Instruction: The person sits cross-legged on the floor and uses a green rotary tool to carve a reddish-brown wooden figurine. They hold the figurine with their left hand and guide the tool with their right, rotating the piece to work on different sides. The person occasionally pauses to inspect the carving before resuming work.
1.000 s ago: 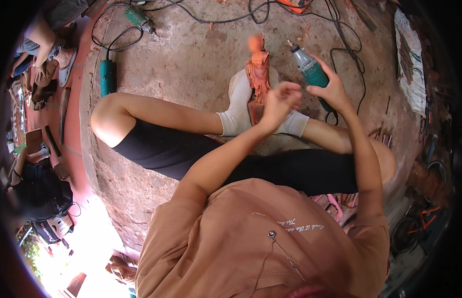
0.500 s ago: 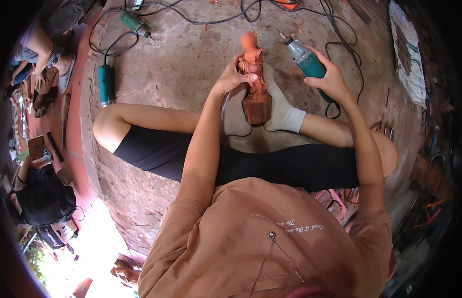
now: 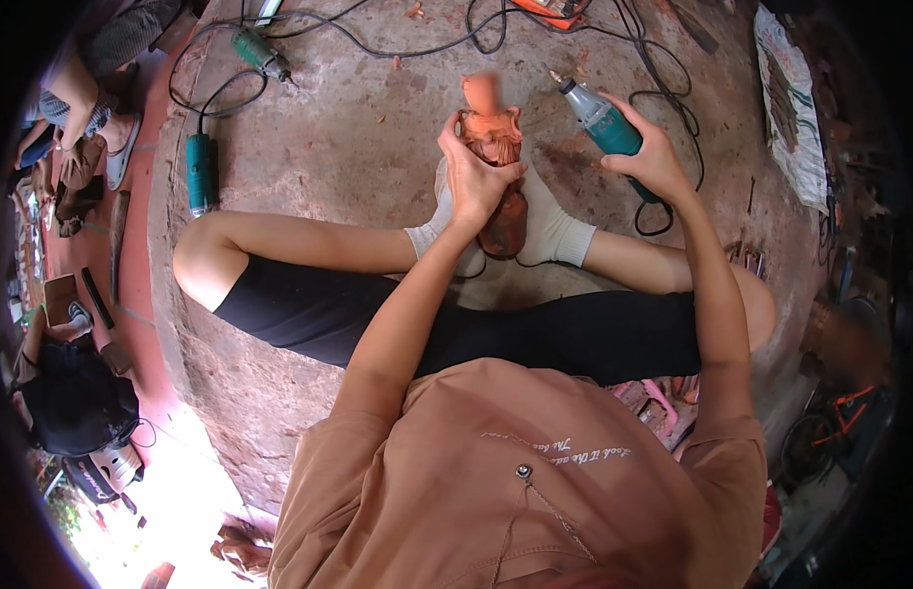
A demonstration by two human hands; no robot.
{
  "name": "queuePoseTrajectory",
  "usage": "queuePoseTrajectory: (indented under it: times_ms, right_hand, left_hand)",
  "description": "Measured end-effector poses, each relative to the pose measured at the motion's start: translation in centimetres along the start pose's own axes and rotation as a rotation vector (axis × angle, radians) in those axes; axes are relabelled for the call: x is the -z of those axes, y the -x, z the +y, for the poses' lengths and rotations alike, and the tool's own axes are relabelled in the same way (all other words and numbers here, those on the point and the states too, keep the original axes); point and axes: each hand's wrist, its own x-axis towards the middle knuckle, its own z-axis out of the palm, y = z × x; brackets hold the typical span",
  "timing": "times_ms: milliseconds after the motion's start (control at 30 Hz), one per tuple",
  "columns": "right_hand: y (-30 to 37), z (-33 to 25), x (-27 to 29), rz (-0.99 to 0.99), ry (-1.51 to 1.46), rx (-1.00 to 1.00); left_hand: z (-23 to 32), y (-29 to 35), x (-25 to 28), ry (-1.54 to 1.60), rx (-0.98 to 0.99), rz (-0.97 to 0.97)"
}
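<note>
Gripping the reddish carved wooden statuette in the left hand: fingers curled round its mid-body, thumb across the front. Statuette is between the two feet in pale socks, base end nearest the shins, head end pointing away from the body; head is blurred. Right hand has a green-and-grey rotary tool, fingers clasped round the green housing, bit aimed up-left, well apart from the wood. Can't tell if the bit is spinning. Black cord loops at the tool's rear end. Person sits on a concrete slab, knees out, brown T-shirt, black shorts. Also on the slab: second green power tool far left, teal cylindrical power tool just past the left knee, white sack out right. Off the slab, left: another person's grey sandal
</note>
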Motion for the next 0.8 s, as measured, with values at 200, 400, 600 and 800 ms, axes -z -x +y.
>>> queuePoseTrajectory:
  times_ms: [200,400,600,800]
  right_hand:
    - [-0.2,-2.0,0.5,-0.060,0.094,-0.037]
    - [-0.6,-3.4,0.6,-0.139,0.221,-0.119]
    - [0.5,-4.2,2.5,-0.222,0.289,-0.173]
    - [0.9,-4.5,2.1,-0.210,0.294,-0.108]
  left_hand:
    - [-1.8,-0.5,-1.4,-0.032,-0.077,0.055]
    - [-2.3,-0.2,-1.7,0.162,0.066,0.101]
    - [2.4,4.9,-2.4,0.136,-0.172,0.225]
    - [5.9,6.8,-6.7,0.994,0.487,-0.375]
